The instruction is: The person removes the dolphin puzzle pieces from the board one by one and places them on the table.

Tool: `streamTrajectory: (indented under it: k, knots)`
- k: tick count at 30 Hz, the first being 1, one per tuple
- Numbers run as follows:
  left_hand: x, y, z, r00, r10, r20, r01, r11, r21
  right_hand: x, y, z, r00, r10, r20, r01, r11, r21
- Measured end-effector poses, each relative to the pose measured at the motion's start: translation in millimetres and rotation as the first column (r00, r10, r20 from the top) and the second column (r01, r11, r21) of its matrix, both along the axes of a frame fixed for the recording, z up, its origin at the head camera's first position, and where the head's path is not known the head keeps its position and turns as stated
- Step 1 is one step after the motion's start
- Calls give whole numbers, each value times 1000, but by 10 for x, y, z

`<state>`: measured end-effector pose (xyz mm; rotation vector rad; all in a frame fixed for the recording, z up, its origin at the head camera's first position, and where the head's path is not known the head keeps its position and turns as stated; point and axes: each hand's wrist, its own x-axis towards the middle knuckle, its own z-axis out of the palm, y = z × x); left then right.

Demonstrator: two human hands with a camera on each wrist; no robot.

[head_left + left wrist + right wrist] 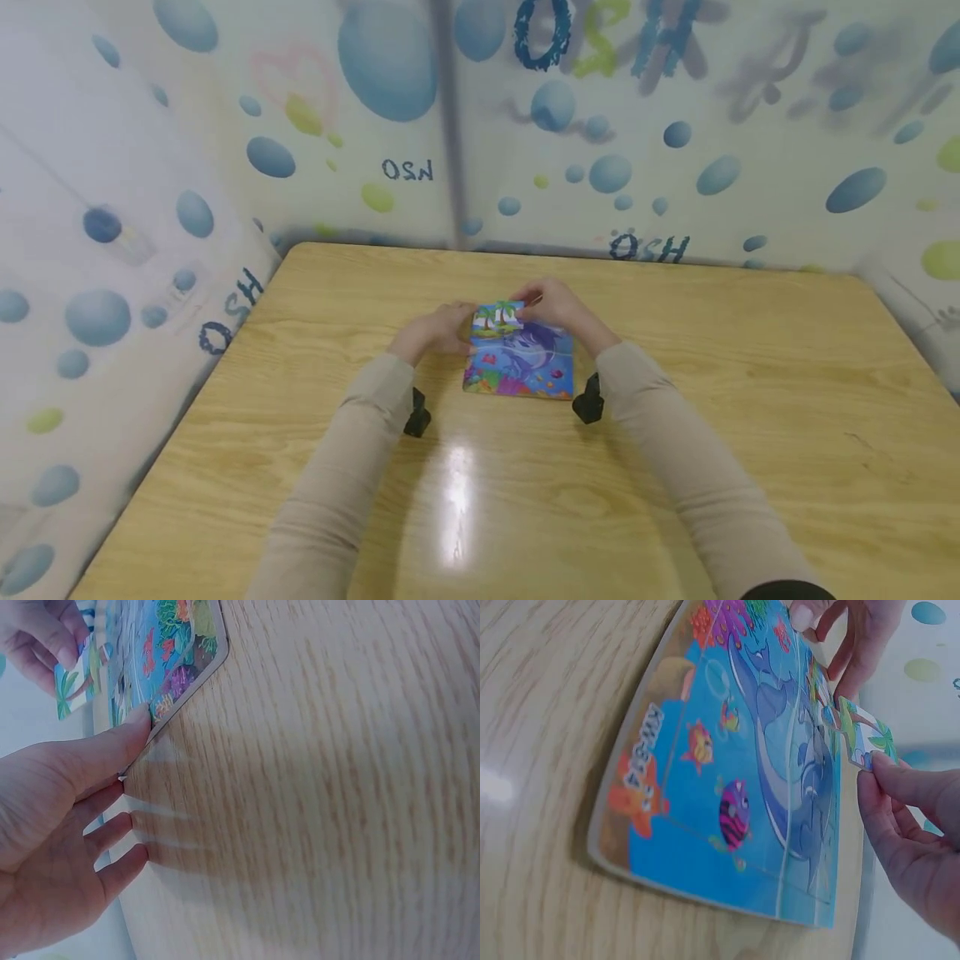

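Observation:
A dolphin jigsaw puzzle in a flat blue board lies on the table, with coral, fish and a starfish printed on it. My right hand pinches a puzzle piece showing a palm tree between thumb and fingertips. The piece is tilted over the board's far left part, and whether it touches the board I cannot tell. At the board's left side, my left hand rests its thumb on the edge. Its other fingers extend loosely beside the board in the left wrist view.
The puzzle lies on a wood-grain table. White walls printed with blue and green spots enclose its far and left sides. Dark wrist-camera mounts hang beneath both wrists, close to the tabletop.

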<state>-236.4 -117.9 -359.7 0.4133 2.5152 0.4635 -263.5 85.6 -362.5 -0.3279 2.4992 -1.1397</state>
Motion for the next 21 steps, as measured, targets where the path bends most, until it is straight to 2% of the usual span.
streamTrajectory:
  k: [5, 10, 17, 21]
  knots:
    - [11, 6, 17, 1000, 0, 5, 0, 1000, -6, 23, 129, 34, 1000, 3, 5, -3, 1000, -4]
    - [2, -1, 7, 1000, -4, 9, 4, 1000, -11, 24, 290, 4, 1000, -14, 20, 14, 1000, -7]
    - [-16, -6, -8, 1000, -18, 3, 18, 999, -31, 33, 504, 12, 999, -41, 0, 41, 999, 35]
    - [-14, -3, 2, 1000, -27, -3, 27, 999, -33, 54, 596, 32, 998, -54, 8, 54, 998, 13]
